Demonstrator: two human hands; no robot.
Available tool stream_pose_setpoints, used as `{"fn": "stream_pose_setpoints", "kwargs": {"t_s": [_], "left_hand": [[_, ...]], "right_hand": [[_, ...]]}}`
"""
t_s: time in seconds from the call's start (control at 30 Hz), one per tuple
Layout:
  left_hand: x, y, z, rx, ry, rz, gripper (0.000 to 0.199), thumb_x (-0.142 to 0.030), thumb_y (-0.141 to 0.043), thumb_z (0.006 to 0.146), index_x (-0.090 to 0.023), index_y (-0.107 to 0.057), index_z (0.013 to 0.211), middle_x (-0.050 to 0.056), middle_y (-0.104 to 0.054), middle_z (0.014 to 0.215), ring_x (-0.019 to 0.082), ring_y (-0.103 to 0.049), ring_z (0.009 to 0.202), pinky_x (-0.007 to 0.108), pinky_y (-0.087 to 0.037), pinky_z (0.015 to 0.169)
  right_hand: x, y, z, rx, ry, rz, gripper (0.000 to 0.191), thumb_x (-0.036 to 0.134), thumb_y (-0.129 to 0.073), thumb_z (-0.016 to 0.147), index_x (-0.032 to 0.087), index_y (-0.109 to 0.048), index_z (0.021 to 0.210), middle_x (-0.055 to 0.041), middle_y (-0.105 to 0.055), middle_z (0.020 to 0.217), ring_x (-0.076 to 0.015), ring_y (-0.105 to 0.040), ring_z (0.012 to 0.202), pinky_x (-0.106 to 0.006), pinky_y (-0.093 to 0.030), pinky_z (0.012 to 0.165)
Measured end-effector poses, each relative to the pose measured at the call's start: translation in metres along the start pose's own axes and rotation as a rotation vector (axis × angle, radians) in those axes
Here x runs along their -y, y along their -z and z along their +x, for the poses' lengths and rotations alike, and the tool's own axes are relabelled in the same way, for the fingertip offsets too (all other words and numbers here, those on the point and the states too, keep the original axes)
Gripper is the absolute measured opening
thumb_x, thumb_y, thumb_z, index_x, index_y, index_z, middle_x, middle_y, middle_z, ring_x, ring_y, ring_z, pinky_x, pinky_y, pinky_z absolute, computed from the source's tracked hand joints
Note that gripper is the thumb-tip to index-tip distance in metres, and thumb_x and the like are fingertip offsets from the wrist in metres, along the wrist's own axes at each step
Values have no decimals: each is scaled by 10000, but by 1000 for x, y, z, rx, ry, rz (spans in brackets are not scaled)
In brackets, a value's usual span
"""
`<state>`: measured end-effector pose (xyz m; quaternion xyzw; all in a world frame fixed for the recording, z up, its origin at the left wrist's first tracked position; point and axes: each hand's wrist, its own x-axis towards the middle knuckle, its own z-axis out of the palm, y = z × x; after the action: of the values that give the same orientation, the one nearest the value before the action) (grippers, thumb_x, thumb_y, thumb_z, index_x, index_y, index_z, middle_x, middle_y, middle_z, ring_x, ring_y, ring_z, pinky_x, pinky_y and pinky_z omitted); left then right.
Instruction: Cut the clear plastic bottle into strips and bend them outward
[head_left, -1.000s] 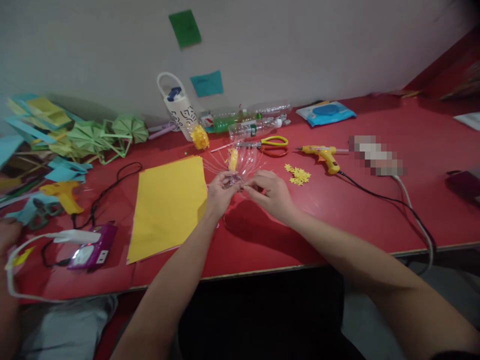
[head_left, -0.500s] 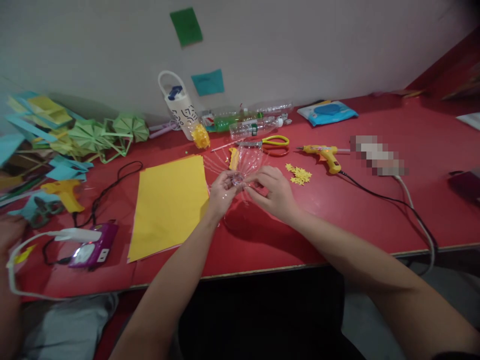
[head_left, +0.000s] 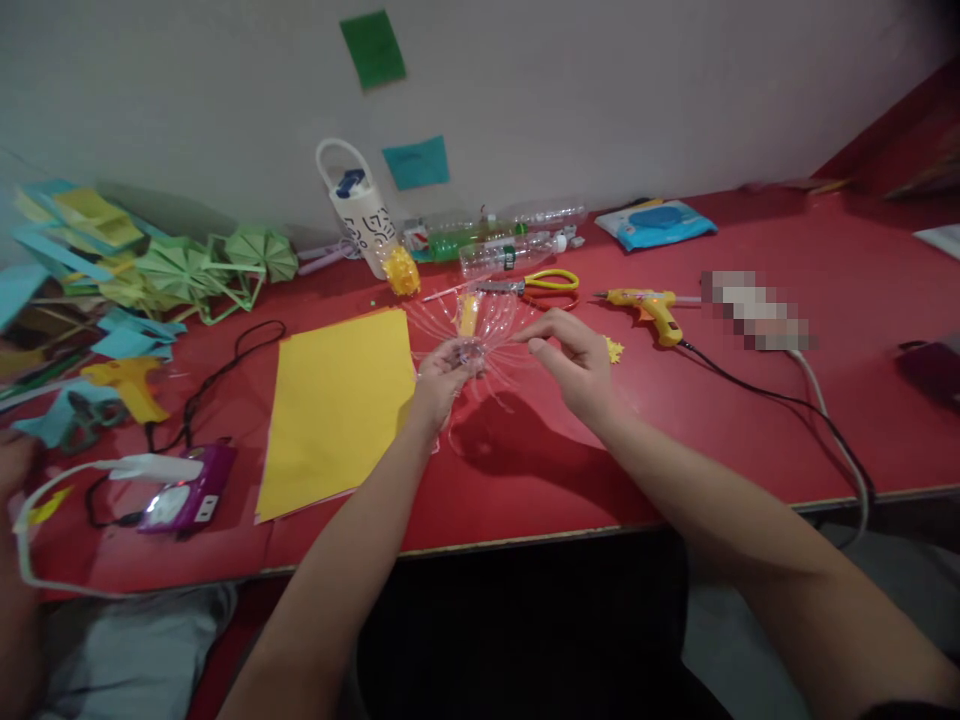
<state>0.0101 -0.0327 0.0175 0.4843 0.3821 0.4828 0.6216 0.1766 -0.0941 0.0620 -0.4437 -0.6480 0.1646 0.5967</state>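
My left hand [head_left: 442, 378] grips the neck of a clear plastic bottle piece [head_left: 491, 320] cut into thin strips that fan outward. Just right of it, my right hand [head_left: 574, 360] is raised with the index finger extended and the thumb apart, near the strip ends; nothing shows between its fingers. Small yellow stars [head_left: 614, 350] lie partly hidden behind my right hand. Scissors with a yellow and red handle [head_left: 551, 283] rest behind the strips. A yellow glue gun [head_left: 652, 310] lies to the right.
Yellow paper sheets [head_left: 337, 410] lie at left, beside a purple power box [head_left: 187, 490] and another glue gun [head_left: 131, 385]. Plastic bottles [head_left: 484, 240], a white tumbler [head_left: 365, 225] and a wipes pack [head_left: 656, 225] stand or lie along the wall. A person's hand shows at far left.
My right hand has moved right, off the centre of the bottle piece, and its fingers have spread. It now covers most of the yellow stars. My left hand keeps its hold.
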Motion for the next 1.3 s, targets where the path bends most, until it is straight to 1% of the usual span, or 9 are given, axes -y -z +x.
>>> {"fn": "stream_pose_setpoints", "kwargs": {"t_s": [0.1, 0.3, 0.4, 0.57, 0.8, 0.87, 1.0, 1.17, 1.3], "left_hand": [[-4, -2, -1, 16, 30, -17, 399, -270, -814, 509, -176, -655, 863, -8, -688, 746, 107, -605, 630, 276, -506, 669], [-6, -5, -3, 13, 58, -36, 399, -247, -815, 466, -177, -661, 827, -17, -685, 697, 96, -592, 584, 245, -474, 607], [-4, -3, -3, 20, 59, -4, 379, -239, -790, 484, -179, -657, 834, -21, -678, 676, 100, -587, 578, 250, -472, 607], [0, -2, -2, 27, 49, 24, 366, -242, -753, 517, -175, -651, 862, -15, -672, 726, 114, -598, 628, 273, -491, 658], [-3, -4, -3, 15, 73, -30, 354, -222, -790, 494, -173, -670, 823, -19, -674, 670, 94, -583, 562, 240, -468, 608], [-2, -4, -3, 28, 68, -26, 363, -218, -798, 493, -171, -674, 831, -22, -672, 661, 94, -589, 565, 236, -471, 611], [0, -4, -4, 43, 75, -28, 378, -244, -819, 496, -172, -679, 840, -11, -693, 721, 106, -611, 618, 253, -496, 652], [-2, -7, -7, 71, 113, -35, 409, -230, -850, 469, -179, -690, 841, 7, -708, 799, 122, -632, 732, 253, -511, 724], [-2, -6, -6, 65, 90, -15, 411, -269, -842, 482, -182, -668, 844, -16, -671, 742, 99, -595, 641, 243, -493, 659]], "right_hand": [[-4, -4, -1, 71, -31, -59, 172, 220, -518, 841, 248, -682, 797, 9, -613, 712, -161, -566, 710, -334, -441, 698], [-6, -10, -4, 90, 61, -152, 177, 191, -519, 852, 239, -689, 864, 10, -578, 693, -153, -537, 681, -309, -428, 661], [-10, -12, -4, 91, 8, -177, 150, 202, -545, 844, 245, -686, 871, 16, -567, 684, -156, -537, 684, -309, -426, 673], [-12, -13, -4, 95, -66, -149, 137, 192, -572, 823, 237, -682, 892, 24, -559, 691, -147, -531, 683, -297, -423, 683], [-7, -14, -5, 83, -42, -134, 87, 186, -575, 825, 230, -650, 821, 30, -530, 676, -138, -502, 653, -285, -405, 645], [-7, -14, -6, 94, -40, -143, 83, 184, -579, 821, 229, -648, 828, 31, -532, 679, -139, -505, 660, -282, -403, 644], [-10, -15, -7, 148, -8, -159, 63, 210, -584, 837, 219, -641, 811, 20, -544, 693, -146, -520, 681, -284, -412, 643], [-9, -15, -8, 179, 88, -213, 129, 232, -569, 877, 211, -659, 787, -17, -607, 756, -169, -571, 741, -317, -453, 704], [-5, -14, -10, 173, 110, -229, 174, 246, -552, 890, 212, -691, 791, -25, -621, 756, -169, -575, 731, -321, -456, 697]]}}
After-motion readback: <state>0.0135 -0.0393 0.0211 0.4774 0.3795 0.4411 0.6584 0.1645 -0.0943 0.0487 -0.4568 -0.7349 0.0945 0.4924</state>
